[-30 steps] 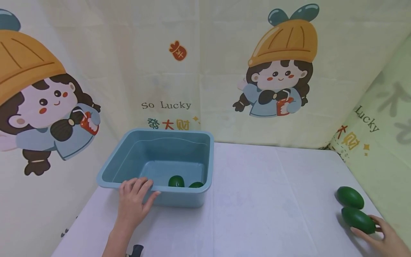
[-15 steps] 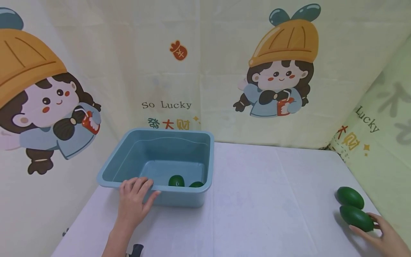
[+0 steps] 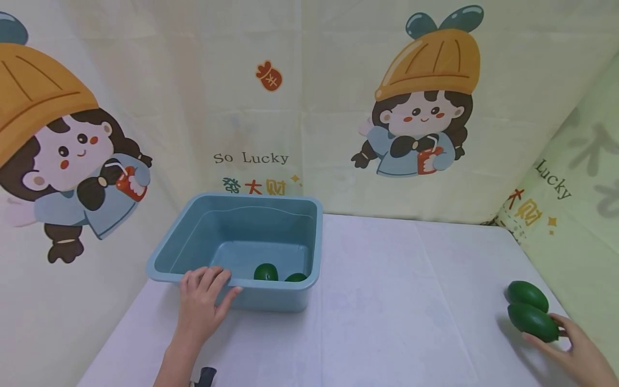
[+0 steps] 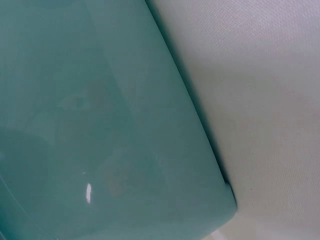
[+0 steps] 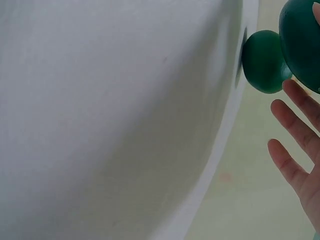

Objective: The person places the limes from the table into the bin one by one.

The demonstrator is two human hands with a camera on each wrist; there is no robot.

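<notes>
At the right of the head view my right hand (image 3: pixel 573 349) holds a dark green, oval fruit with a pointed end (image 3: pixel 533 322) between thumb and fingers. A second green fruit (image 3: pixel 528 294) lies on the table right behind it, partly overlapped by the held one. In the right wrist view, the held fruit (image 5: pixel 302 45) is at the upper right edge, and several fingers (image 5: pixel 295 125) extend below it, off the fruit. My left hand (image 3: pixel 200 306) grips the near rim of a blue plastic bin (image 3: pixel 275 298), fingers over the edge and thumb outside. Two green fruits (image 3: pixel 265 272) show inside.
A white cloth (image 3: pixel 387 301) covers the table. Printed fabric (image 3: pixel 333 107) hangs behind it, and another sheet (image 3: pixel 580 242) borders the right edge. A dark object (image 3: pixel 206 376) sits by my left wrist. In the left wrist view the bin wall (image 4: pixel 115 125) fills the left side.
My right hand has moved slightly left and up in the view with its green fruit, which now overlaps the one behind it. My left hand and the bin have stayed in place.
</notes>
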